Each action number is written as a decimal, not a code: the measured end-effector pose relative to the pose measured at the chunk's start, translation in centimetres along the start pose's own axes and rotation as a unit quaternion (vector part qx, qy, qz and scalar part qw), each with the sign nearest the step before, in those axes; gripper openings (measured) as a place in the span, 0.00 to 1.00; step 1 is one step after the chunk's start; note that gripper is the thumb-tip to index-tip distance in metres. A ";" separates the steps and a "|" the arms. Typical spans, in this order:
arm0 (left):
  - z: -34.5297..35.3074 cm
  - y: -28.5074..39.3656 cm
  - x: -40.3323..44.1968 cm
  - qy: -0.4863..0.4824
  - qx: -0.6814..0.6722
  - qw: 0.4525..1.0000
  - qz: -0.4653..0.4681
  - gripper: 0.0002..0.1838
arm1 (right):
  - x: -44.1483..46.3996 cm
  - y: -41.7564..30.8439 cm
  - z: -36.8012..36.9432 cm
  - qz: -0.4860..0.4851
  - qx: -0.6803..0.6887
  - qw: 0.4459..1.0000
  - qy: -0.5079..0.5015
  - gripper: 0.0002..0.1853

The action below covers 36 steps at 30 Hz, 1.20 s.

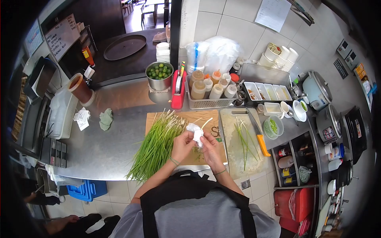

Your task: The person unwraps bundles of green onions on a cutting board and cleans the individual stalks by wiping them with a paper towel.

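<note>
A crumpled white paper towel [194, 130] is pinched between my two hands over a brown board or cardboard sheet [214, 115]. My left hand [183, 146] has its fingers closed on the paper's left side. On the right side, my right hand [210, 150] grips it with thumb and fingers. The pale end of a spring onion stalk [207, 122] sticks up past the paper; its lower part is hidden. Left of my hands lies a large pile of spring onions [155, 144]. A few thin green stalks [243, 139] rest on the white cutting board [234, 164] to the right.
An orange-handled knife [262, 143] lies along the cutting board's right edge, beside a tub of chopped greens [273, 127]. Behind stand a basket [208, 104] of sauce bottles, a red tape dispenser [178, 89] and a pot of green limes [160, 83]. Another person's hand [71, 219] shows lower left.
</note>
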<state>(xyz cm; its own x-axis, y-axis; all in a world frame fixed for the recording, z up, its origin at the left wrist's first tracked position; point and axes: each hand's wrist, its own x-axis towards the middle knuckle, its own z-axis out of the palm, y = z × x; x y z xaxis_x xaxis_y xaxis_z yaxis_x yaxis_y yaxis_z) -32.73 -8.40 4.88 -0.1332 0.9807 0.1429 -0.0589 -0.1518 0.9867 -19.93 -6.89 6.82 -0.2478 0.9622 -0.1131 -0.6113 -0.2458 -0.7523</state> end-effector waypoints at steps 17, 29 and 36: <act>-0.1 2.2 -1.1 -0.058 -0.042 0.993 -0.090 0.03 | 3.8 -2.7 -2.4 -0.008 0.020 0.996 0.081 0.08; -1.2 2.7 -0.6 -0.041 -0.132 0.975 -0.171 0.05 | 0.2 0.1 -1.2 0.135 0.014 0.991 -0.010 0.08; -1.5 2.7 -0.3 -0.104 -0.227 0.925 -0.285 0.08 | 1.5 -0.6 -1.5 0.137 0.021 0.990 -0.010 0.09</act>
<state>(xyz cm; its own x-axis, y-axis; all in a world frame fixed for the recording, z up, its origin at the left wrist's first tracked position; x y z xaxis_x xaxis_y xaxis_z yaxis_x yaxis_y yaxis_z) -34.37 -9.31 7.40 0.2382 0.9125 -0.3326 -0.4771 0.4082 0.7783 -18.83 -5.15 6.11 -0.4225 0.8566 -0.2963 -0.5495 -0.5020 -0.6679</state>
